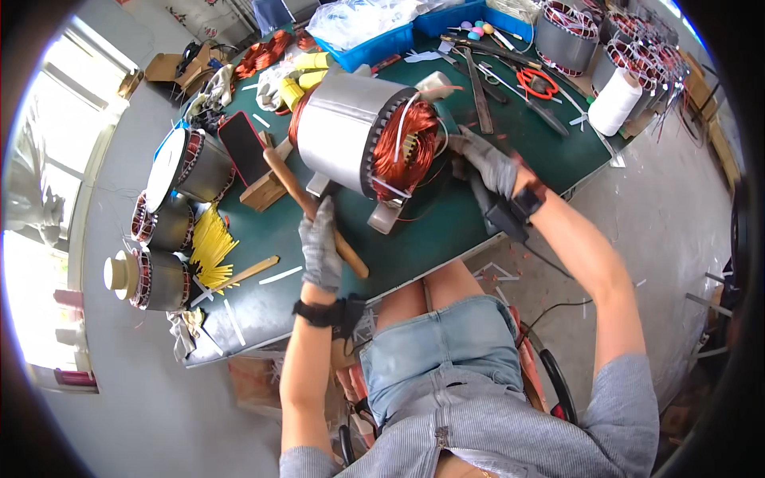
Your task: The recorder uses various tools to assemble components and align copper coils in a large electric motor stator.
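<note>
A motor stator (343, 127), a silvery metal cylinder, lies on its side on the green table, with copper windings (406, 147) bulging from its end. My gloved left hand (320, 247) is closed round a long wooden stick (291, 185) that slants in front of the stator. Close to the right of the copper windings is my gloved right hand (488, 163), fingers stretched toward them; I see nothing held in it, though its underside is hidden. White strips and loose wires stick out of the windings. Metal blocks (386, 215) sit beneath the stator.
Wound stators (163, 279) line the table's left edge beside yellow strips (211, 247) and a phone (243, 147) by a wooden block. Blue bins (366, 52) stand behind. Red-handled scissors (538, 84), a white thread cone (615, 103) and more stators (566, 40) occupy the right.
</note>
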`<action>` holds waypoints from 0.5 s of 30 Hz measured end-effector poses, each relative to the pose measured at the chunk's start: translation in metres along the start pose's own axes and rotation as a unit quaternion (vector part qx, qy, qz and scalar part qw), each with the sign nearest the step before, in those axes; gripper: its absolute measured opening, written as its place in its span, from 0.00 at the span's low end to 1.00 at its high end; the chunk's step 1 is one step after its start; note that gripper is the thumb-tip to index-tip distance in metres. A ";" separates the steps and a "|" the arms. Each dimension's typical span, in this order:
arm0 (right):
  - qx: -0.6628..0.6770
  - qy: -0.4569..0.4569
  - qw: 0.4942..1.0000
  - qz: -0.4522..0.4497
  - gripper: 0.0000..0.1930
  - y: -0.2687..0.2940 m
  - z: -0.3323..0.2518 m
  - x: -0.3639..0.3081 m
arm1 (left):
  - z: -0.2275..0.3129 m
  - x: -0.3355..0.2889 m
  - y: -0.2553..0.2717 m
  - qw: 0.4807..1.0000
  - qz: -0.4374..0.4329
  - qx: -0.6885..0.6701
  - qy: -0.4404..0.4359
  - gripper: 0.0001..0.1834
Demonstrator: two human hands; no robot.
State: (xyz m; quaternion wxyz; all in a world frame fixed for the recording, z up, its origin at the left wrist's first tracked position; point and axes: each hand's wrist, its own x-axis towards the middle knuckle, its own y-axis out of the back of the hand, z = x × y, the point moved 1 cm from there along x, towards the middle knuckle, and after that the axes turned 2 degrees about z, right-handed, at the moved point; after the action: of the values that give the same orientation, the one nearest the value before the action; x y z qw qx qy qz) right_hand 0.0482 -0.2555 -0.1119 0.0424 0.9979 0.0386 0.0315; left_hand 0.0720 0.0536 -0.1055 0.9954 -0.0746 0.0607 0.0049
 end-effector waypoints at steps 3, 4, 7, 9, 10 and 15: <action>0.233 -0.123 0.962 0.072 0.12 -0.023 -0.003 -0.015 | 0.001 0.055 0.005 0.993 -0.095 -0.068 -0.010 0.08; 0.244 -0.140 0.951 0.125 0.11 -0.037 -0.013 -0.023 | 0.008 0.070 0.003 0.992 -0.118 -0.037 -0.017 0.09; 0.216 -0.147 0.958 0.122 0.11 -0.052 -0.027 -0.036 | 0.013 0.117 0.006 0.981 -0.183 0.029 -0.065 0.10; 0.214 -0.136 0.959 0.125 0.11 -0.051 -0.015 -0.041 | 0.011 0.123 -0.002 0.987 -0.112 0.108 0.031 0.11; 0.196 -0.115 0.965 0.132 0.11 -0.051 -0.016 -0.043 | 0.013 0.117 0.003 0.967 -0.166 0.194 -0.025 0.12; 0.211 -0.070 0.957 0.186 0.14 -0.059 -0.021 -0.086 | -0.003 0.010 0.018 0.995 -0.091 -0.027 -0.016 0.16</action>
State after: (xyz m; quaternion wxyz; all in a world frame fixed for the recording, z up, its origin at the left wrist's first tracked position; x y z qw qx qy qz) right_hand -0.0429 -0.2021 -0.1016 -0.1728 0.9733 -0.1454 -0.0397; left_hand 0.0811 0.0707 -0.1121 0.9902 -0.1062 0.0371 -0.0826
